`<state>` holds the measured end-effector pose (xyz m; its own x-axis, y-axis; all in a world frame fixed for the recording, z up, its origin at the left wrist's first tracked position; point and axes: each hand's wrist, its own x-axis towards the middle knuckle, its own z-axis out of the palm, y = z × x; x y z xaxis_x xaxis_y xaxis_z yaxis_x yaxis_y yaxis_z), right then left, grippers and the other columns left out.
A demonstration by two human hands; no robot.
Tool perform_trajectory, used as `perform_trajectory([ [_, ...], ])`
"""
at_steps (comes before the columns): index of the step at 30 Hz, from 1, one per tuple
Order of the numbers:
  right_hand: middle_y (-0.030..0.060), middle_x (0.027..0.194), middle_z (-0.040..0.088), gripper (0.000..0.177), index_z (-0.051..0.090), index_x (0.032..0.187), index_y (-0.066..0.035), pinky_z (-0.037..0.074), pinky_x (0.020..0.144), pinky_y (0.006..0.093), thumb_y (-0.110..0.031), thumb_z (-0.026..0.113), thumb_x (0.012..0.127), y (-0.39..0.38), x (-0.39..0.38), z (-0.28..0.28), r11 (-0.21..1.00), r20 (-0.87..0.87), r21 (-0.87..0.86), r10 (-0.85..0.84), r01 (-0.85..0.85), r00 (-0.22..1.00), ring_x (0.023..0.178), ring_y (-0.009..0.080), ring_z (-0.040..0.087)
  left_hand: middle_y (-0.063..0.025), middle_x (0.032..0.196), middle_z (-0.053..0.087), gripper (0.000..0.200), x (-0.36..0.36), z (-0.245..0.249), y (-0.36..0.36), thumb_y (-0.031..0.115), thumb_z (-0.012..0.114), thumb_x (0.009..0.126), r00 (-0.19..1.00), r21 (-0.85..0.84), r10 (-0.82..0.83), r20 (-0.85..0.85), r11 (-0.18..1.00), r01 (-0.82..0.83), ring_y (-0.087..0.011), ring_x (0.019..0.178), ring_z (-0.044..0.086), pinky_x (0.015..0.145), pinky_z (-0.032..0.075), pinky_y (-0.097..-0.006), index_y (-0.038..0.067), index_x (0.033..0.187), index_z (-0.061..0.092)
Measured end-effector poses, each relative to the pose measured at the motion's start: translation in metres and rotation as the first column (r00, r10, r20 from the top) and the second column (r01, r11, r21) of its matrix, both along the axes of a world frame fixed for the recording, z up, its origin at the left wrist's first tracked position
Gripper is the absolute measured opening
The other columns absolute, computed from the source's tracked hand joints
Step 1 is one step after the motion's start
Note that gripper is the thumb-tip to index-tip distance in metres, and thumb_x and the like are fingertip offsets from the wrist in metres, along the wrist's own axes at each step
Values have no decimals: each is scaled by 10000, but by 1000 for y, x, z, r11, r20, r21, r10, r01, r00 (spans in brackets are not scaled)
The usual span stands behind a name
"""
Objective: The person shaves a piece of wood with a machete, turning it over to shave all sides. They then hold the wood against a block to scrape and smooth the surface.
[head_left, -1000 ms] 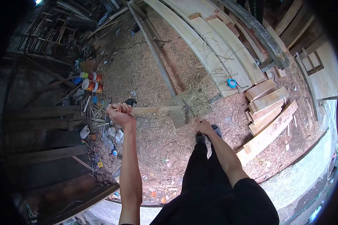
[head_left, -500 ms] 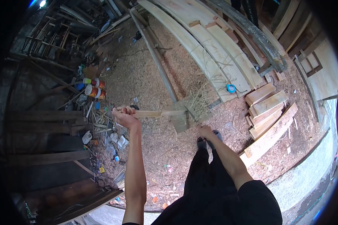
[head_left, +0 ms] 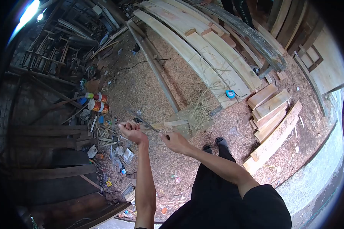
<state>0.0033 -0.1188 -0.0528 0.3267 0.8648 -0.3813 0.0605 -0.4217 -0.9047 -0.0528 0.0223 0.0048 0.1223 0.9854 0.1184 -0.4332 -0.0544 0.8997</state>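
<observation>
My left hand (head_left: 130, 131) is closed around the near end of a thin wooden piece (head_left: 172, 123), which points right toward the board on the floor. My right hand (head_left: 174, 142) is closed on the handle of a long-bladed knife (head_left: 143, 120). The blade slants up and left, just above my left hand and over the wooden piece. Beyond my hands, a pile of thin shavings (head_left: 200, 110) lies by the end of the long planks.
Long planks (head_left: 202, 57) stretch across the top, with a blue tape measure (head_left: 230, 94) on them. Short boards (head_left: 269, 107) are stacked at right. Paint cans (head_left: 96, 105) and litter lie left. Another person's legs (head_left: 242, 11) show at the top right.
My right hand has moved left and toward my left hand, bringing the knife from beside the shavings to above my left hand. The view has shifted slightly.
</observation>
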Motion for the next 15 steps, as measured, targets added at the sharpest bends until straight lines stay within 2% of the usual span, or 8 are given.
perform_trajectory([
  [3, 160, 546, 534, 636, 541, 653, 28, 431, 540, 432, -527, 324, 874, -4, -4, -27, 996, 67, 35, -84, 81, 994, 529, 297, 555, 37, 478, 194, 398, 4, -2, -10, 352, 282, 928, 984, 62, 148, -98, 988, -143, -76, 418, 166, 389, 163, -232, 150, 592, 212],
  [5, 204, 584, 550, 641, 553, 698, 42, 436, 575, 447, -539, 338, 863, -9, 8, -66, 978, -188, -148, -174, 147, 967, 561, 337, 561, 35, 461, 190, 408, 2, -4, -9, 366, 288, 924, 969, 68, 241, -52, 969, -237, -71, 410, 147, 377, 141, -230, 148, 590, 202],
  [6, 204, 584, 550, 641, 553, 698, 42, 436, 575, 447, -539, 338, 863, -3, 9, -76, 979, -190, -144, -168, 142, 967, 561, 337, 561, 35, 461, 190, 408, 0, -4, -7, 366, 288, 924, 968, 72, 247, -52, 967, -243, -71, 410, 147, 377, 141, -230, 148, 590, 202],
  [8, 237, 630, 562, 621, 568, 748, 58, 440, 612, 455, -521, 372, 859, 1, 7, -90, 990, 18, -104, -97, 99, 995, 601, 355, 575, 30, 449, 187, 408, -4, -7, -7, 353, 299, 920, 971, 87, 233, -52, 970, -228, -75, 403, 141, 370, 139, -233, 148, 584, 193],
  [9, 237, 630, 562, 621, 568, 748, 58, 440, 612, 455, -521, 372, 859, -2, 4, -79, 989, 14, -108, -99, 100, 995, 601, 355, 575, 30, 449, 187, 408, -6, -7, -10, 353, 299, 920, 971, 85, 231, -57, 971, -226, -75, 403, 141, 370, 139, -233, 148, 584, 193],
  [11, 158, 508, 523, 552, 577, 729, 41, 453, 505, 410, -454, 386, 885, -7, 8, -40, 996, 196, 52, -76, 67, 978, 488, 300, 560, 26, 450, 187, 401, 0, -2, -13, 330, 300, 917, 981, 82, 193, -13, 978, -191, -78, 403, 146, 369, 146, -236, 148, 578, 187],
  [12, 158, 508, 523, 552, 577, 729, 41, 453, 505, 410, -454, 386, 885, -11, 9, -46, 997, 190, 40, -73, 66, 979, 488, 300, 560, 26, 450, 187, 401, 2, -4, -14, 330, 300, 917, 981, 72, 194, -22, 979, -192, -78, 403, 146, 369, 146, -236, 148, 578, 187],
  [15, 245, 711, 579, 535, 570, 880, 48, 443, 638, 430, -465, 419, 863, -16, 20, -62, 985, -136, -153, -96, 75, 986, 678, 346, 584, 24, 451, 185, 397, 0, -3, -13, 324, 307, 910, 979, 130, 189, -70, 975, -179, -76, 401, 141, 359, 147, -231, 147, 574, 190],
])
